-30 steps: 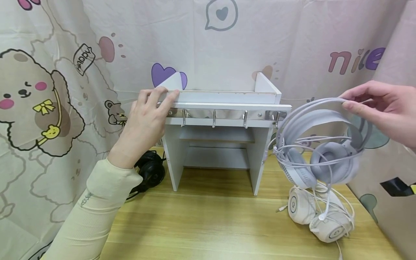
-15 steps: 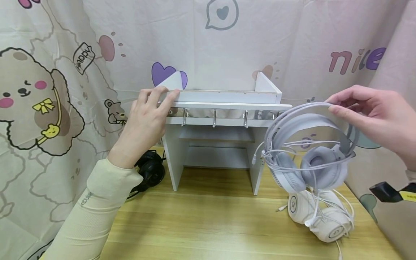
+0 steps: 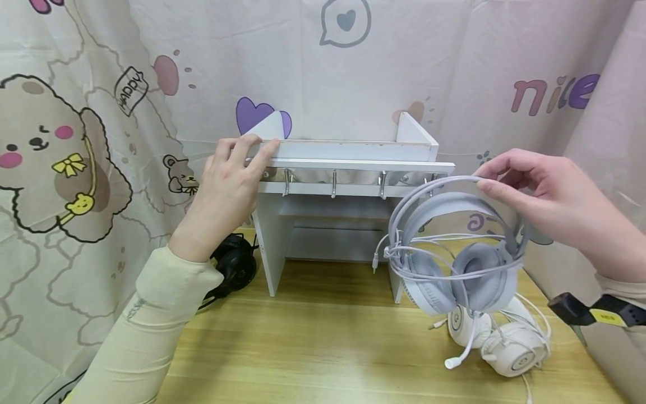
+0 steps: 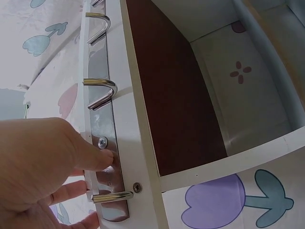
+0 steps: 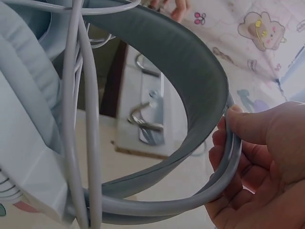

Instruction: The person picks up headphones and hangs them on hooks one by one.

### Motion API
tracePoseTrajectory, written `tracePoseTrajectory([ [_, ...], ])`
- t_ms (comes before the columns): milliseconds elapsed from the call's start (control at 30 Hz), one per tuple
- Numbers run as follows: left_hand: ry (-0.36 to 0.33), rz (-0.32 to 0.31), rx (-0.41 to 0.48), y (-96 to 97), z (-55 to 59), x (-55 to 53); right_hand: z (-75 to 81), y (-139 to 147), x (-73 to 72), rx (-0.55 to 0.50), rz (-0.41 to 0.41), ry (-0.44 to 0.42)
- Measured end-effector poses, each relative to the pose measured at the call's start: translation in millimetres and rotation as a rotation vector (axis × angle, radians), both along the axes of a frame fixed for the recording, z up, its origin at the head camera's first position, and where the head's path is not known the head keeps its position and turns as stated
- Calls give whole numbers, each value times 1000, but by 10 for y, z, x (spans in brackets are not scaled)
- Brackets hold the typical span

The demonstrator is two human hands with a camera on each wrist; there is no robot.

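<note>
One grey-white headset (image 3: 489, 283) hangs below the right hand's (image 3: 545, 199) fingers, which pinch its headband (image 5: 152, 206). Hook rail (image 3: 353, 176) sits left of them, end hook (image 5: 150, 125) nearest, partly behind the headband. Left hand (image 3: 227, 185) grips the rail's far end, thumb in front.

Right hand (image 3: 545, 196) has moved left and lower, we note, bringing the grey-white headset (image 3: 484, 283) with it; headband now overlaps more of the hook rail's (image 3: 348, 176) right end. Cable plug (image 3: 375, 262) and microphone tip (image 3: 453, 363) also farther left. We see more black wrist strap (image 3: 577, 311).
</note>
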State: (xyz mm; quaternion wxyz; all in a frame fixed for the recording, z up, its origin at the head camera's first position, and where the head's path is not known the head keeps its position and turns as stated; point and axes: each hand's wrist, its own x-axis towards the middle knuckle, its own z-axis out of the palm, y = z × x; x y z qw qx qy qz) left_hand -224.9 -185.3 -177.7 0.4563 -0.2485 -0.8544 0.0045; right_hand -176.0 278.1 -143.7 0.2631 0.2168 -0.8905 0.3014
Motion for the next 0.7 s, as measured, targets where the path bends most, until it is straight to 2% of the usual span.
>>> tracePoseTrajectory([
  [200,-3,-2,1,6,-7,-3,-120,-108,-43,-2,65,-8],
  [433,-7,3,-4,-3,-9,1,-218,-246,-34,-41,26,-63],
  [700,4,4,-4,3,-2,-7,-369,-335,-63,-86,49,-45],
])
